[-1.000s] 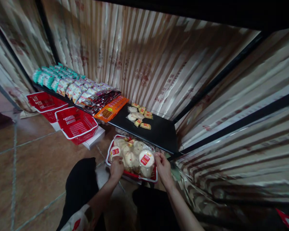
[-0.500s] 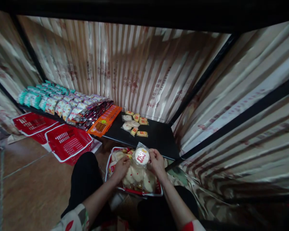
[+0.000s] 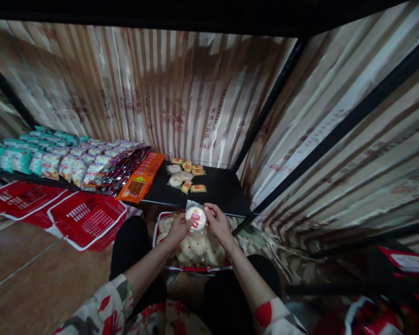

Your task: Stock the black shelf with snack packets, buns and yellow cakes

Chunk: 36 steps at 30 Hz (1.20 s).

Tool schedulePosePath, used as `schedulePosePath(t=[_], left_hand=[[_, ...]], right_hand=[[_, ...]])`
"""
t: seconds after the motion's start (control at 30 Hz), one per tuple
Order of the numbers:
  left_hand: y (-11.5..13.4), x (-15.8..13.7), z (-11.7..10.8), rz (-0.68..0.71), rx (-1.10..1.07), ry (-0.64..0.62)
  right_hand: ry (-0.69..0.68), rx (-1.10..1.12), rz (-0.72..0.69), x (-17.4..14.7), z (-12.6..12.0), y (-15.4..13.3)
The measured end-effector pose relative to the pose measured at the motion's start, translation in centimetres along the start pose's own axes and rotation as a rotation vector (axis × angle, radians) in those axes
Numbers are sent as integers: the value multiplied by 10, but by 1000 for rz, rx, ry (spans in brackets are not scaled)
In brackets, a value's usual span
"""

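Note:
Both my hands hold a round white cracker in a clear wrapper (image 3: pixel 196 217) with a red and yellow print, above a red basket (image 3: pixel 209 269) between my knees. My left hand (image 3: pixel 177 230) pinches the wrapper's left edge with the thumb over its front. Fingers of my right hand (image 3: pixel 217 223) grip the upper right edge. Below, the basket is full of more wrapped crackers (image 3: pixel 190 248). On the black shelf (image 3: pixel 226 190) ahead lie several wrapped pieces: pale round crackers (image 3: pixel 176 180) and small yellow packets (image 3: pixel 198 188).
Left along the shelf stand rows of white and teal snack bags (image 3: pixel 49 158), dark red shiny packets (image 3: pixel 131 170) and an orange bag (image 3: pixel 142 178). Red baskets (image 3: pixel 91 216) rest on the floor below. Black posts (image 3: pixel 270 102) and striped curtains (image 3: pixel 181 93) enclose the shelf.
My left hand has moved up from the basket's contents to the cracker's left edge. The cracker has shifted slightly up and left in view, as the camera view turned right.

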<state>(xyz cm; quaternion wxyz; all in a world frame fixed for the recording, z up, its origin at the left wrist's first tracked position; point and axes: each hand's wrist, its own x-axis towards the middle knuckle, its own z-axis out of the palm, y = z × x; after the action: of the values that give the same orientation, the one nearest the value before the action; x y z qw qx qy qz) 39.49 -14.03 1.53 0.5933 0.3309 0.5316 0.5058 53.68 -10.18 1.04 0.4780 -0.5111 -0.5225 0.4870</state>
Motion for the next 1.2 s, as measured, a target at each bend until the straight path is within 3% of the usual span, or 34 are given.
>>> schedulePosePath(t=[0.2,0.37,0.5,0.63,0.73,0.83,1.03,1.2], left_hand=[[10,4,-2,-30,2,32],[16,30,2,25,-24,-52],[25,69,3,49,-48,-70],[40,118,-9,66,-101,63],[53,157,-24,57,-148,211],[64,193,-38,75,-214,300],[69,242,-61,76,-276,353],[63,266,-74,59,-281,384]], right_hand=[[21,108,107,4,5,5],[81,98,124,26,5,-1],[59,-90,70,67,-2,-7],[96,-528,-165,127,-1,-12],[-4,-853,-388,179,18,-19],[-220,-1080,-502,229,51,-26],[-426,-1292,-464,309,119,-18],[-497,-1382,-408,349,146,4]])
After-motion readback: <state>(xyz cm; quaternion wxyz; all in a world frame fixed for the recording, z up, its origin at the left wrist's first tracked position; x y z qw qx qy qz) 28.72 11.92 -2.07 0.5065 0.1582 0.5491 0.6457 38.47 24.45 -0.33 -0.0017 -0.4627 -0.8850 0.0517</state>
